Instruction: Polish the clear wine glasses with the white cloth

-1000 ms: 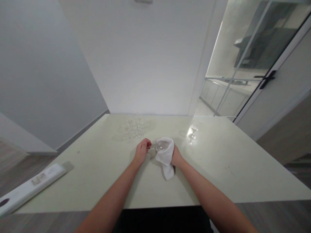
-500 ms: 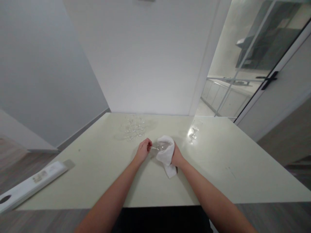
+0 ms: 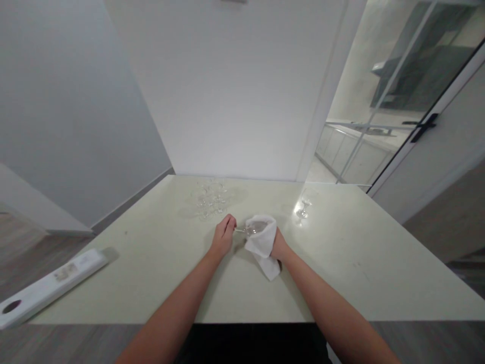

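A clear wine glass (image 3: pixel 250 230) lies sideways above the table between my hands, its bowl partly wrapped in a white cloth (image 3: pixel 264 246). My left hand (image 3: pixel 225 232) is closed at the stem end of the glass; the foot is hidden by the fingers. On the other side my right hand (image 3: pixel 279 245) grips the cloth around the bowl, with most of its fingers covered by the fabric. One end of the cloth hangs down toward the near side.
Several clear stemmed glasses (image 3: pixel 210 199) stand together at the back left of the pale table (image 3: pixel 151 263). A single stemmed glass (image 3: pixel 303 203) stands at the back right. A long white box (image 3: pixel 56 283) lies at the left edge. Behind is a white wall (image 3: pixel 235 101).
My right hand and the cloth have shifted slightly right and turned a little around the bowl. My left hand keeps its hold on the glass. The whole view has shifted slightly.
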`<state>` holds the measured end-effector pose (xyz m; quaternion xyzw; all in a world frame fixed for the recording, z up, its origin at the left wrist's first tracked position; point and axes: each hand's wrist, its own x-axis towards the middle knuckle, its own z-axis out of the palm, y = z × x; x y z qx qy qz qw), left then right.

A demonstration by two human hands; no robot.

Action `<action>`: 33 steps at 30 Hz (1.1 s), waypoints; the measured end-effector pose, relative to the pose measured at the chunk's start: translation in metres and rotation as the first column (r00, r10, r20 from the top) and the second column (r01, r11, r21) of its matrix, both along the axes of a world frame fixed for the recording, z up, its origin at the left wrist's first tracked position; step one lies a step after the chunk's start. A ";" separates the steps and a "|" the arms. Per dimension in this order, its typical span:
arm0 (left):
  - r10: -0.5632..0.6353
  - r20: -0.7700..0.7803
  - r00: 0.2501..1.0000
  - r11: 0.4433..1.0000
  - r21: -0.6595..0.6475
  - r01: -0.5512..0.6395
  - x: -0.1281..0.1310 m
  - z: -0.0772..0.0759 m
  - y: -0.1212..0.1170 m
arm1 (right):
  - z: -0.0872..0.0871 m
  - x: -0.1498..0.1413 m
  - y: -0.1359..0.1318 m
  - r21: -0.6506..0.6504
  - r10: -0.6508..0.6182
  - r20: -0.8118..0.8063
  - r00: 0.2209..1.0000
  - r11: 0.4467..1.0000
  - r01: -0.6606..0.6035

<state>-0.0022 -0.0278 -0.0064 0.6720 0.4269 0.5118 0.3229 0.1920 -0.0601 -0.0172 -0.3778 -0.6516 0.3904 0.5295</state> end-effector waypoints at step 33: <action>-0.091 -0.055 0.994 0.975 0.197 0.100 -0.003 0.004 -0.016 | -0.003 0.004 -0.010 -0.217 0.163 -0.130 0.978 0.958 -0.189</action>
